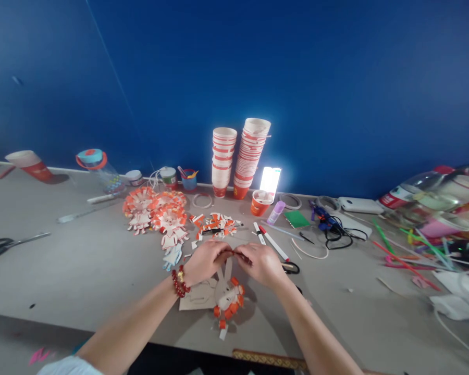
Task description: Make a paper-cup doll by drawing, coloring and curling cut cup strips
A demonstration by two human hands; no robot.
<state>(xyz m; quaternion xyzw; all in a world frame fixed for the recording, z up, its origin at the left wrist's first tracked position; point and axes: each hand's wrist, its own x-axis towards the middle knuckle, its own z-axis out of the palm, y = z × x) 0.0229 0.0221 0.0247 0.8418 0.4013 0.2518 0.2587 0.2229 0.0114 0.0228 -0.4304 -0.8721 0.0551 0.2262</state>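
Observation:
My left hand (208,261) and my right hand (260,263) meet above the table, thumb and finger of each pinched together. Between the fingertips is a small reddish strip (233,252), mostly hidden. Just below them lies a paper cut-out head (227,296) with two long ears and curled orange strips round its edge. It overlaps a beige sheet of card (197,296) with pencil outlines, partly under my left wrist. Beyond my left hand are finished-looking paper figures (171,221) with orange fringes and a small blue-and-white paper piece (173,256). Orange-and-white paper scraps (218,225) lie past my fingertips.
Two tall paper cup stacks (223,161) stand against the blue wall beside a lit phone (271,182). Markers (273,242), black-handled scissors (291,267) and a glue gun (327,219) lie right. More scissors (8,247) rest far left. Bottles and pipe cleaners (414,250) crowd the right.

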